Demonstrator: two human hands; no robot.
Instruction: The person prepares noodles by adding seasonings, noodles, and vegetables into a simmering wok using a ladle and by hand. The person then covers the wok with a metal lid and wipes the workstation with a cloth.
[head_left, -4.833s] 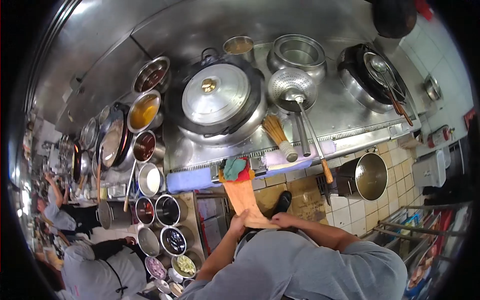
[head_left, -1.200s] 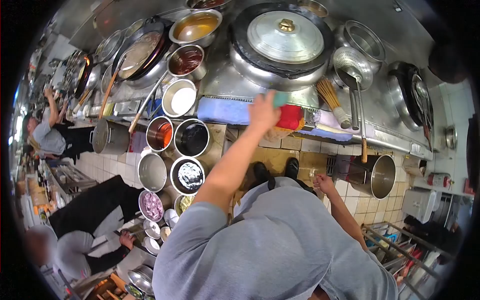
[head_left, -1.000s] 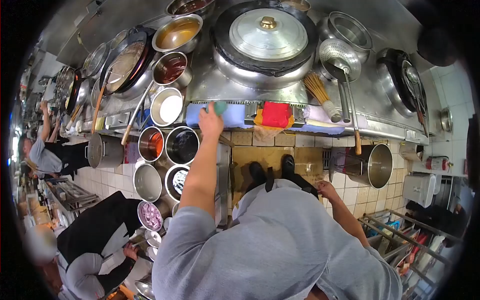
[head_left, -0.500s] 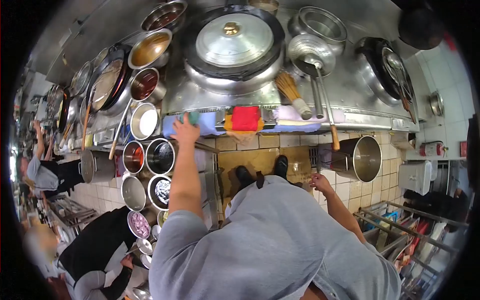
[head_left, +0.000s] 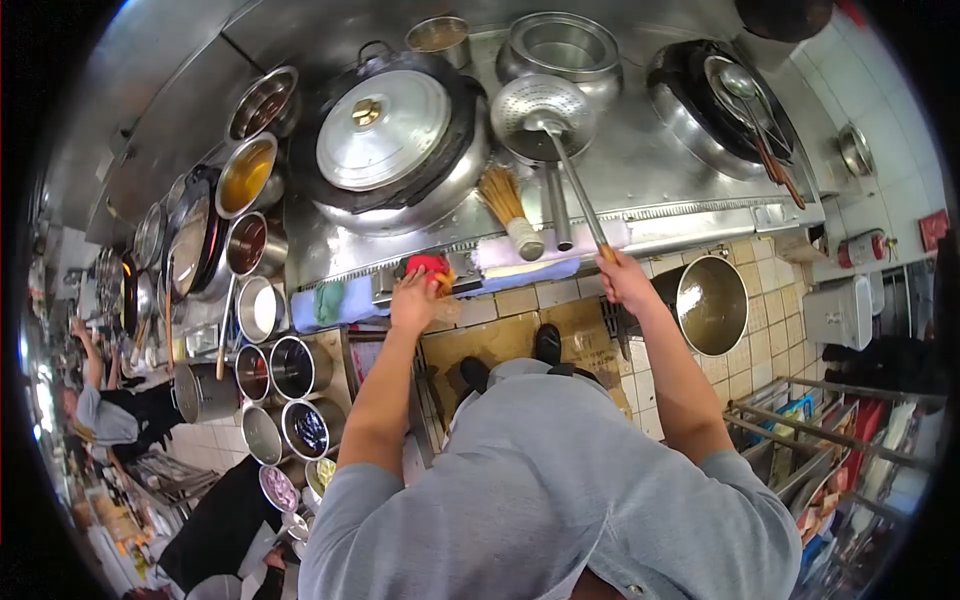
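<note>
1. The right hand [head_left: 628,283] has its fingers wrapped around the wooden grip [head_left: 605,253] of a long ladle [head_left: 574,182], at the near edge of the steel tabletop [head_left: 645,175].
2. The ladle's long axis runs from far left to near right: its bowl end points to the far side and its grip points back toward the person. The bowl lies in the perforated skimmer [head_left: 540,95].
3. The left hand [head_left: 412,300] lies over a red cloth [head_left: 430,265] at the near edge, left of the ladle; whether its fingers grasp the cloth or only press it cannot be told.
4. Just left of the ladle's rod, the skimmer's metal handle [head_left: 560,220] also points near, slightly right. Left of that, a bristle brush [head_left: 510,212] lies with its bristles toward the far left.
5. Along the near edge, a pink towel [head_left: 500,255] lies under the line of the ladle's grip; farther left, a green cloth [head_left: 327,305] lies on a blue towel [head_left: 362,300].
6. Bare steel opens to the right of the ladle, up to the right-hand wok [head_left: 690,125]. On the left, the lidded wok [head_left: 385,140] stands near the brush, leaving a narrower strip.
</note>
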